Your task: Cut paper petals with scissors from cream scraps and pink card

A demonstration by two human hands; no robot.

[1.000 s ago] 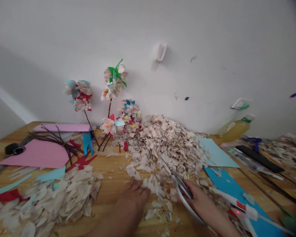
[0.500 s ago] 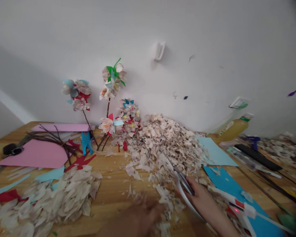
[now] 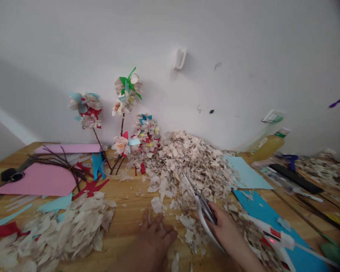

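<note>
My right hand (image 3: 223,226) grips a pair of scissors (image 3: 201,202) with pale handles, the blades pointing up and left over a big heap of dry, whitish flakes (image 3: 187,155). Palm down on the bare wood in the middle front lies my left hand (image 3: 155,238), its fingers spread and slightly blurred. A few loose scraps (image 3: 191,230) lie between the two hands. Left of my left hand is a pile of larger, petal-like pale pieces (image 3: 85,223). Flowers made of such pieces on twigs (image 3: 121,145) stand against the wall.
A glue gun (image 3: 274,238) with a red light rests on blue paper (image 3: 257,211) at the right. Behind it are a black strip (image 3: 296,177) and a bottle of yellow liquid (image 3: 269,145). Pink paper (image 3: 51,177), a bundle of twigs (image 3: 62,164) and red scraps occupy the left.
My left hand has moved left and a little forward, its fingers now spread on the wood. The right hand and scissors have shifted slightly left in view.
</note>
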